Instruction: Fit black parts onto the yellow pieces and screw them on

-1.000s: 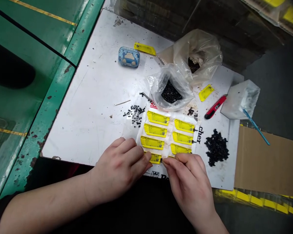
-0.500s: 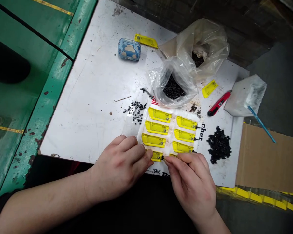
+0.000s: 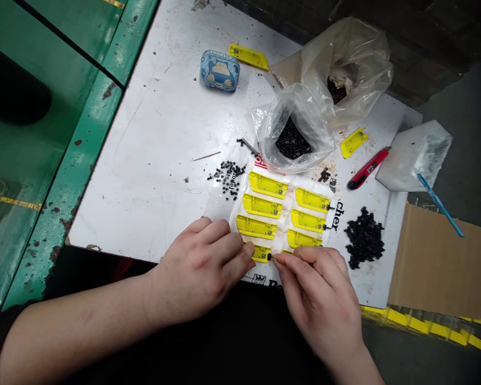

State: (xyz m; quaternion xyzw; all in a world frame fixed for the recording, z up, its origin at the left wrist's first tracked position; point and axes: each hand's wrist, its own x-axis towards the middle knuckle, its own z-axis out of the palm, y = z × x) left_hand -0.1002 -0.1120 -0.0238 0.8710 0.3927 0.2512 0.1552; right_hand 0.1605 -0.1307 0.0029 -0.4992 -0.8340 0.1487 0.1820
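1. Right hand (image 3: 276, 258): thumb and index finger pinch the outer end of a small black clip (image 3: 269, 256), which meets the right end of the nearest yellow piece (image 3: 261, 253).
2. Left hand (image 3: 250, 253): thumb and forefinger close together at that piece's left end, covering it; cannot tell whether they grip or only press.
3. Beyond the hands, three yellow pieces (image 3: 262, 206) complete the left column. The right column (image 3: 308, 220) runs beside it, its lowest piece mostly hidden by the right hand. Black clips project from its upper two. Both columns lie on a white printed sheet (image 3: 284, 214).
4. Left of sheet: scattered small black rings (image 3: 229, 179). Right: heap of black parts (image 3: 364, 238).
5. Farther out on the white surface (image 3: 144, 160): open clear bag (image 3: 260, 128) with black contents, a larger bag (image 3: 361, 53) behind, red utility knife (image 3: 369, 168) beside a whitish block (image 3: 404, 158), and blue patterned case (image 3: 220, 70).
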